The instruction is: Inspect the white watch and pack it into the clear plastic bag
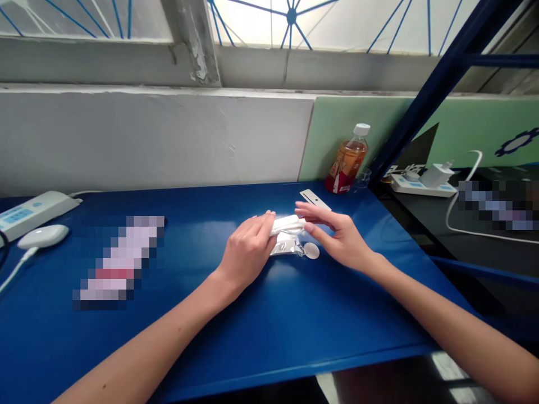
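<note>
Bare forearms (177,328) are stretched over the front of a blue table (269,331), one from each side. Beyond them, a round white disc (311,251) and a clear-wrapped white packet (284,246) are seen on the tabletop, between the hands. The left hand (247,248) is closed on the left end of a white piece (286,224); the right hand (340,238) is held at its right end with thumb and fingers parted, and whether contact is made there cannot be told. The piece is thus placed between both hands, just beyond the packet. It is judged light, stiff and smooth, perhaps slightly slippery, and is best gripped by its long sides. Farther back, a white card (315,199) is laid flat, and a bottle (347,160) is stood near a green panel (324,129).
</note>
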`<state>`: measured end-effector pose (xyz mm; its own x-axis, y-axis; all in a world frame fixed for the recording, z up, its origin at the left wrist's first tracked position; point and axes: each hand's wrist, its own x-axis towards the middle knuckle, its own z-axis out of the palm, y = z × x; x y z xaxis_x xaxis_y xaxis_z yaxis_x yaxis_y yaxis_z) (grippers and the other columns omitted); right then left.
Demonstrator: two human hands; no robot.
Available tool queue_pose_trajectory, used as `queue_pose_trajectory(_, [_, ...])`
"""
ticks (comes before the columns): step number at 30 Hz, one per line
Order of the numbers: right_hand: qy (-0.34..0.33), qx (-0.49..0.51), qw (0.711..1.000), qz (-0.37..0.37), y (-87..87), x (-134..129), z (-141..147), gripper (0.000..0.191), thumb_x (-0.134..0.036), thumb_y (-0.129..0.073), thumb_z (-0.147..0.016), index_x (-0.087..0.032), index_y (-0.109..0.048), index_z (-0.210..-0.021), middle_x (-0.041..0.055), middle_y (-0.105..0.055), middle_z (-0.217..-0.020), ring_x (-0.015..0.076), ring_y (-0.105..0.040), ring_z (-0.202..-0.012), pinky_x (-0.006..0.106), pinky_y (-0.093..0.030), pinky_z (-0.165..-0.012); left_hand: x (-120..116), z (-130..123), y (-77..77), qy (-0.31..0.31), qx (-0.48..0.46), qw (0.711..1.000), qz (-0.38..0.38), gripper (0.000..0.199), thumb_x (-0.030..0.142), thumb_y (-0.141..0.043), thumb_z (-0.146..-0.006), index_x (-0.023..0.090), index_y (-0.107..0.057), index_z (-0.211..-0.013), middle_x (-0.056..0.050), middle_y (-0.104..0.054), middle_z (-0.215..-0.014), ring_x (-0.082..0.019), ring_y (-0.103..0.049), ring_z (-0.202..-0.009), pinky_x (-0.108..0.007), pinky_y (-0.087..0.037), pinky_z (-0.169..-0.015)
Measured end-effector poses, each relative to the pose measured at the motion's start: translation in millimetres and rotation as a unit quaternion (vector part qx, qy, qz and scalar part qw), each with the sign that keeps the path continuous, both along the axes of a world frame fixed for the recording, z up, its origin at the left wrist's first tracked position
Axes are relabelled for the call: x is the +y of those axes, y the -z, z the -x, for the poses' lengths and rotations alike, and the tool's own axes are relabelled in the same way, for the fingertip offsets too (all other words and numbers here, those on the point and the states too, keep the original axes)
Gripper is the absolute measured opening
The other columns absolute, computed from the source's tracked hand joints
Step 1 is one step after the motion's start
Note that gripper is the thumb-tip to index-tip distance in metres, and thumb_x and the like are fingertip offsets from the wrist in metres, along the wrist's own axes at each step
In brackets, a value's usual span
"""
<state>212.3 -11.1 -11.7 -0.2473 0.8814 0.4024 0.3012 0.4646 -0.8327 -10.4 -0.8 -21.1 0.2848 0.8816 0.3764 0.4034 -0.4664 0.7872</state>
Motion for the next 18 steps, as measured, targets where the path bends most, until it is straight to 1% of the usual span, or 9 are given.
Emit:
queue_pose_trajectory(2, [-0.007, -0.043, 0.998, -0.043, 5.0, -1, 0, 0.035, -0.034, -0.064, -0.092, -0.031, -0.066, -0.127, 0.0052, -0.07, -0.125, 0.0276, -0.066, -0.114, 0.047, -0.052, -0.099, -3, -4, 0.8, 0.023, 0.001, 1.0, 0.004, 0.031, 0.025, -0.064, -0.088, 0.021, -0.07, -0.118, -0.012, -0.062, -0.134, -0.035, -0.048, -0.133, -0.05, -0.023, -0.118])
queue_pose_trajectory(4, [-0.024, -0.068, 0.994, -0.077, 7.4, -1, 0, 0.031, -0.034, -0.065, -0.09, -0.03, -0.071, -0.121, 0.0055, -0.069, -0.126, 0.0283, -0.064, -0.117, 0.047, -0.052, -0.101, -5, -6, 0.5, 0.032, -0.001, 0.999, 0.007, 0.029, 0.025, -0.064, -0.088, 0.021, -0.07, -0.116, -0.011, -0.062, -0.134, -0.034, -0.048, -0.134, -0.051, -0.022, -0.119])
queue_pose_trajectory(7, [-0.046, -0.09, 0.99, -0.1, 9.4, -1, -4, 0.033, -0.033, -0.066, -0.09, -0.031, -0.07, -0.122, 0.0056, -0.067, -0.129, 0.0289, -0.065, -0.117, 0.049, -0.054, -0.099, -4, -6, 0.4, 0.049, 0.007, 0.999, 0.004, 0.028, 0.026, -0.063, -0.089, 0.021, -0.07, -0.116, -0.011, -0.062, -0.134, -0.034, -0.048, -0.134, -0.051, -0.021, -0.119])
queue_pose_trajectory(9, [-0.054, -0.109, 0.986, -0.112, 10.3, 0, -9, 0.033, -0.031, -0.065, -0.091, -0.032, -0.068, -0.124, 0.0051, -0.066, -0.13, 0.029, -0.065, -0.116, 0.049, -0.054, -0.098, -2, -4, 2.0, 0.07, 0.033, 0.997, -0.005, 0.032, 0.028, -0.062, -0.091, 0.02, -0.068, -0.121, -0.011, -0.06, -0.137, -0.033, -0.047, -0.135, -0.05, -0.021, -0.119])
queue_pose_trajectory(11, [-0.065, -0.135, 0.981, -0.124, 10.3, 3, -17, 0.032, -0.029, -0.064, -0.092, -0.032, -0.069, -0.123, 0.0043, -0.066, -0.131, 0.0285, -0.066, -0.116, 0.048, -0.055, -0.097, 3, -1, 4.9, 0.081, 0.072, 0.994, -0.011, 0.046, 0.032, -0.065, -0.089, 0.018, -0.059, -0.133, -0.014, -0.053, -0.144, -0.033, -0.043, -0.138, -0.05, -0.021, -0.118])
queue_pose_trajectory(13, [-0.073, -0.154, 0.976, -0.135, 9.0, 8, -26, 0.031, -0.028, -0.066, -0.09, -0.032, -0.071, -0.12, 0.0045, -0.066, -0.13, 0.0285, -0.067, -0.112, 0.048, -0.056, -0.095, 9, 4, 8.0, 0.091, 0.109, 0.99, -0.01, 0.069, 0.039, -0.072, -0.084, 0.015, -0.047, -0.144, -0.017, -0.043, -0.152, -0.036, -0.035, -0.142, -0.051, -0.02, -0.117])
queue_pose_trajectory(14, [-0.075, -0.163, 0.974, -0.136, 8.1, 11, -30, 0.03, -0.028, -0.067, -0.089, -0.031, -0.072, -0.119, 0.0055, -0.067, -0.129, 0.029, -0.068, -0.11, 0.048, -0.057, -0.094, 11, 7, 9.1, 0.11, 0.13, 0.985, -0.009, 0.075, 0.042, -0.074, -0.082, 0.015, -0.045, -0.145, -0.018, -0.041, -0.153, -0.037, -0.033, -0.143, -0.051, -0.02, -0.117])
queue_pose_trajectory(16, [-0.063, -0.172, 0.976, -0.117, 6.5, 15, -39, 0.028, -0.03, -0.07, -0.086, -0.031, -0.074, -0.115, 0.0053, -0.069, -0.125, 0.0299, -0.07, -0.106, 0.048, -0.058, -0.092, 15, 11, 10.0, 0.154, 0.17, 0.973, -0.01, 0.068, 0.045, -0.07, -0.085, 0.017, -0.049, -0.142, -0.018, -0.047, -0.148, -0.036, -0.036, -0.141, -0.049, -0.019, -0.117])
queue_pose_trajectory(18, [-0.057, -0.18, 0.977, -0.103, 5.9, 19, -45, 0.027, -0.032, -0.073, -0.084, -0.03, -0.075, -0.111, 0.0055, -0.071, -0.121, 0.0303, -0.072, -0.102, 0.048, -0.058, -0.091, 18, 14, 9.2, 0.169, 0.182, 0.969, -0.012, 0.057, 0.046, -0.067, -0.088, 0.019, -0.055, -0.137, -0.016, -0.053, -0.143, -0.035, -0.042, -0.137, -0.047, -0.024, -0.115])
